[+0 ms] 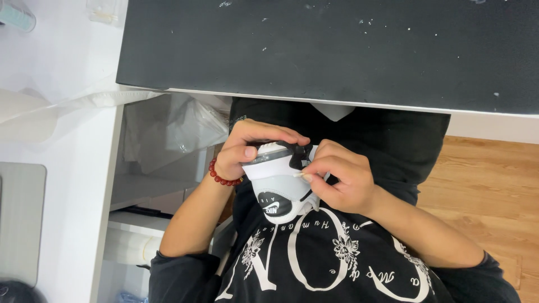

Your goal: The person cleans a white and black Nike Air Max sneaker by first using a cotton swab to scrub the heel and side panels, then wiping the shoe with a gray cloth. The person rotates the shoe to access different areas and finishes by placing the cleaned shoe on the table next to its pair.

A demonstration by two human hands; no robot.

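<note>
Left hand (247,148) clamped over white-grey sneaker (279,188) top; right hand (342,179) at 3 o'clock pinches a cotton swab (298,175) against it. Black tabletop (337,45) at 12.

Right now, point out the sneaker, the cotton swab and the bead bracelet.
sneaker (279,193): head view, on its white and grey heel.
cotton swab (296,175): head view, on its thin stick.
bead bracelet (219,175): head view, on the red beads at the wrist.

A person is holding a white and grey sneaker (279,188) in the lap, left hand (250,147) gripping its sole at ten o'clock, right hand (342,179) pinching a cotton swab (297,175) against its side at three o'clock.
</note>
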